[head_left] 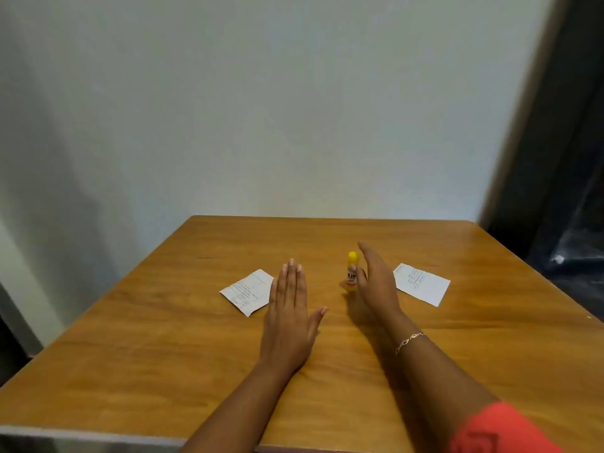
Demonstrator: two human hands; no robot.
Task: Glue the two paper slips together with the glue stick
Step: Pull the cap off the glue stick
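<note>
A yellow glue stick (352,271) stands upright with its cap on near the middle of the wooden table (163,338). One white paper slip (246,291) with printed lines lies to the left, and a second slip (422,283) lies to the right. My left hand (289,317) rests flat, palm down, its fingers just right of the left slip. My right hand (376,282) is held edge-on with fingers straight, right beside the glue stick, and holds nothing.
The table stands against a plain white wall (294,109). A dark gap with black plastic (572,243) lies beyond the table's right edge. A bracelet (409,342) sits on my right wrist.
</note>
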